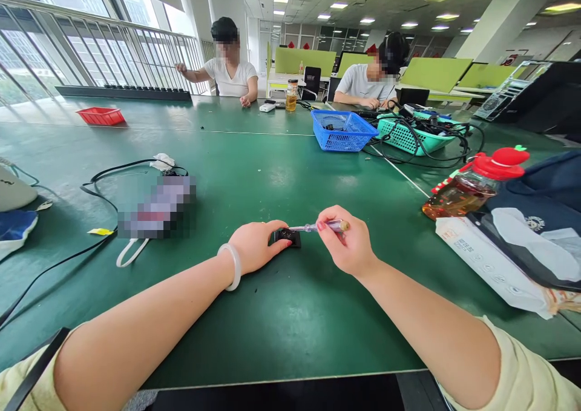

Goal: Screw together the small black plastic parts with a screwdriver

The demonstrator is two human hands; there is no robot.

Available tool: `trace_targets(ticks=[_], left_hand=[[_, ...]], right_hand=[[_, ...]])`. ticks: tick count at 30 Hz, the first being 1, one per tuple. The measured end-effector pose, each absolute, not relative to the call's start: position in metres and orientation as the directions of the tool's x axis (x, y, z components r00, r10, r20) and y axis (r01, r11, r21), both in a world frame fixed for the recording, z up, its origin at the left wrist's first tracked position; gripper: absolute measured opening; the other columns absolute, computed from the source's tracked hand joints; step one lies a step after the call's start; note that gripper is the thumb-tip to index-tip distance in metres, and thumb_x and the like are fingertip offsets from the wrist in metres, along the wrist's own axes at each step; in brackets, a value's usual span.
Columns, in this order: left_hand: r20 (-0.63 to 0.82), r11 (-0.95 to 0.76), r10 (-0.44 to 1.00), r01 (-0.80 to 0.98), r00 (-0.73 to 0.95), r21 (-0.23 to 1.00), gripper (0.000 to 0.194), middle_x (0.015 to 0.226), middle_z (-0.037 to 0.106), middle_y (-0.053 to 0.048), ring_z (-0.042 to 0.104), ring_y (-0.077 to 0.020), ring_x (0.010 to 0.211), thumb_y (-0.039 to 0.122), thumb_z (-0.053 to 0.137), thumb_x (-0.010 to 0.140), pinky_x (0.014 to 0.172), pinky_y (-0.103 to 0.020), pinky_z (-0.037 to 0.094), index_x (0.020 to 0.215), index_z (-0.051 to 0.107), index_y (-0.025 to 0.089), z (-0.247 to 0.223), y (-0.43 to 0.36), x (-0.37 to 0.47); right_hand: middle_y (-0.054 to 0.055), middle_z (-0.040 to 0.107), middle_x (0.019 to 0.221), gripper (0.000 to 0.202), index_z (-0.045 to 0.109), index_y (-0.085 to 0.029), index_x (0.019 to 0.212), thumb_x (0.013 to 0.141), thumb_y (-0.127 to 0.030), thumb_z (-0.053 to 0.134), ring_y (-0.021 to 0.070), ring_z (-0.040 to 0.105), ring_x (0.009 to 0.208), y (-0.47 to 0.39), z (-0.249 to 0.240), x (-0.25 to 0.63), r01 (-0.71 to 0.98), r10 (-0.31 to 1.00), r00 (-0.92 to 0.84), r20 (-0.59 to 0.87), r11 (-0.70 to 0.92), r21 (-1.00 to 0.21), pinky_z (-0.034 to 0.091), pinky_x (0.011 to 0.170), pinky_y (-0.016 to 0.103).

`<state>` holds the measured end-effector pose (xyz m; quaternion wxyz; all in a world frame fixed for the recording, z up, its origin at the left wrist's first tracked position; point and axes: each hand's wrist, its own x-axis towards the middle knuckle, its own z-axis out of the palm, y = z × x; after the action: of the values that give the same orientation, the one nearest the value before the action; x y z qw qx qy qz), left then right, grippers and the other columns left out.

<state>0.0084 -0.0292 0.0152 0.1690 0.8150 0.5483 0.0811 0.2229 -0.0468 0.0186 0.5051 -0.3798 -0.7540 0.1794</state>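
Left hand [250, 247] has fingers and thumb closed on a small black part [295, 240], probably so it won't skid. Right hand [348, 241] has a screwdriver [311, 227] pinched, tip at the part, which sits way nearer than the blue basket [342, 140].

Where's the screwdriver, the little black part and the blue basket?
Screwdriver [310, 227]: head view, front of its clear handle.
Little black part [296, 240]: head view, its right end.
Blue basket [341, 141]: head view, its front wall.
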Motion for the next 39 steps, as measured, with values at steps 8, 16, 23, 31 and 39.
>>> trace_targets(ticks=[8,16,23,31,39], left_hand=[[-0.040,-0.338,0.925,0.864,0.379,0.374,0.042,0.072,0.065,-0.001,0.063,-0.0231,0.068,0.057,0.050,0.093,0.056,-0.031,0.036,0.120,0.067,0.030,0.013,-0.029,0.008],[-0.022,-0.331,0.930,0.862,0.367,0.383,0.042,0.078,0.065,-0.002,0.064,-0.0232,0.077,0.057,0.052,0.093,0.065,-0.031,0.045,0.121,0.068,0.029,0.016,-0.029,0.008],[0.367,-0.172,0.921,0.981,0.129,0.087,0.040,0.143,0.050,-0.014,0.042,-0.0379,0.133,0.046,0.049,0.097,0.107,-0.052,0.038,0.126,0.064,0.023,0.030,-0.014,-0.023],[0.157,0.293,0.939,0.951,-0.305,0.095,0.073,0.162,0.010,-0.027,0.027,-0.0606,0.137,0.052,0.052,0.094,0.104,-0.073,0.028,0.151,0.031,0.011,0.066,-0.005,-0.100],[0.034,0.402,0.914,0.913,-0.405,0.066,0.065,0.157,0.022,-0.027,0.048,-0.0518,0.127,0.036,0.047,0.094,0.097,-0.064,0.038,0.152,0.027,0.015,0.065,0.001,-0.115]], right_hand=[[-0.007,0.040,0.050,0.014,0.051,-0.023,0.075,0.089,-0.025,0.052,0.0089,0.035,0.042,-0.048,0.021,0.225,0.341,0.734,-0.184,0.653,0.671,-0.659,0.030,0.044,0.024],[-0.007,0.041,0.049,0.012,0.050,-0.023,0.075,0.087,-0.023,0.051,0.0088,0.035,0.042,-0.049,0.023,0.226,0.348,0.724,-0.225,0.652,0.685,-0.640,0.029,0.044,0.025],[-0.006,0.042,0.052,0.013,0.051,-0.023,0.075,0.088,-0.023,0.051,0.0089,0.036,0.042,-0.049,0.023,0.226,0.337,0.722,-0.227,0.654,0.688,-0.643,0.030,0.044,0.025],[-0.008,0.041,0.052,0.013,0.051,-0.023,0.076,0.088,-0.017,0.050,0.0076,0.033,0.042,-0.050,0.023,0.225,0.315,0.683,-0.253,0.685,0.728,-0.609,0.028,0.044,0.023],[-0.008,0.041,0.052,0.014,0.051,-0.023,0.077,0.088,-0.015,0.050,0.0074,0.034,0.042,-0.050,0.024,0.224,0.318,0.676,-0.249,0.694,0.734,-0.600,0.028,0.044,0.022]])
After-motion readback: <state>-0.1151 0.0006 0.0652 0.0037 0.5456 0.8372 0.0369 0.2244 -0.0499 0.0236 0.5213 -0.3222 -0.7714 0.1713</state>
